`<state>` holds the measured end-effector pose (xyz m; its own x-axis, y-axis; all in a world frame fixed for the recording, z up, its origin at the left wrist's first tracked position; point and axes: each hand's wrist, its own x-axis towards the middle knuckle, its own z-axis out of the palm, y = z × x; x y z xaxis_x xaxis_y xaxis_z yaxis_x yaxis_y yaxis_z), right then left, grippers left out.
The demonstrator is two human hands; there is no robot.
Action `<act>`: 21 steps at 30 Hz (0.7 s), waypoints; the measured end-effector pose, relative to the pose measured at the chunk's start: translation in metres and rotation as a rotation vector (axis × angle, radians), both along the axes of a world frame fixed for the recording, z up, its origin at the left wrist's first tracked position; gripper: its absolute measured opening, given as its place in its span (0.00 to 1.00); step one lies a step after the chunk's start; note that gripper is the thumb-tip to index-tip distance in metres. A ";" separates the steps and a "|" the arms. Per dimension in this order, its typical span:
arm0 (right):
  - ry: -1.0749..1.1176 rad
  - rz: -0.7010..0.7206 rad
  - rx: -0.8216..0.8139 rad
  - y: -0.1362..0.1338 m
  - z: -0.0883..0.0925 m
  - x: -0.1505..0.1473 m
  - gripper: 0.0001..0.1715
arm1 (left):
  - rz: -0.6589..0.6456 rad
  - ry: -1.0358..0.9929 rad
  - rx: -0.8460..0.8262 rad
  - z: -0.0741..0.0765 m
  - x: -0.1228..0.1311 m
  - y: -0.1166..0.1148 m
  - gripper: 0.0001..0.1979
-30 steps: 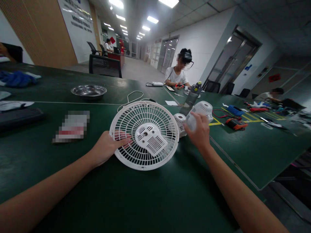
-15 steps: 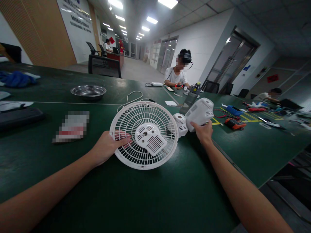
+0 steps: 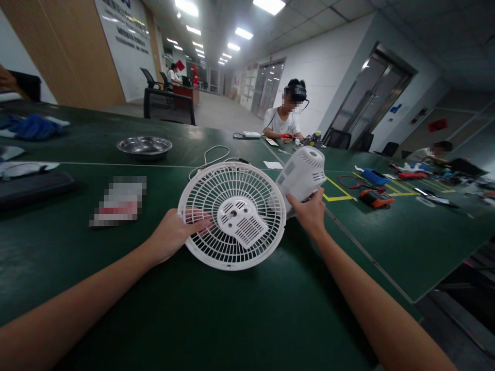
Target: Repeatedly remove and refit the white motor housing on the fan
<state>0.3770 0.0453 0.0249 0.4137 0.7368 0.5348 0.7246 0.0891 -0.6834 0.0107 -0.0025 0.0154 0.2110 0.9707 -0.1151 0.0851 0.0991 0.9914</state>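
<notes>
A white round fan grille [image 3: 232, 214] lies tilted on the green table [image 3: 240, 319] in front of me, with a vented square hub plate at its middle. My left hand [image 3: 172, 234] grips its left rim, fingers curled under the bars. My right hand [image 3: 309, 211] holds a white vented motor housing [image 3: 301, 172] lifted above the table, just right of the grille's edge. A white power cord [image 3: 209, 154] loops behind the grille.
A steel bowl [image 3: 144, 146] sits at the back left. A blurred-out card [image 3: 118, 201] lies left of the grille. Tools, an orange meter [image 3: 375, 197] and red leads lie to the right. A person in white [image 3: 284, 121] works across the table; another sits at far right.
My right hand has lifted the motor housing off the table and carried it left toward the grille. The second white part behind it is now hidden. My left hand stays on the grille.
</notes>
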 end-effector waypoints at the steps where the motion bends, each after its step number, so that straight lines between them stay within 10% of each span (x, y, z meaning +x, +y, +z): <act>1: 0.005 0.003 0.004 0.001 -0.002 0.000 0.41 | -0.010 -0.005 -0.002 -0.001 0.000 0.000 0.16; 16: 0.059 -0.220 0.119 0.021 0.000 0.109 0.48 | -0.010 -0.011 -0.008 0.003 0.000 -0.003 0.15; 21: 0.091 -0.105 0.060 0.034 -0.013 0.132 0.48 | -0.029 -0.020 -0.030 0.003 -0.001 -0.003 0.16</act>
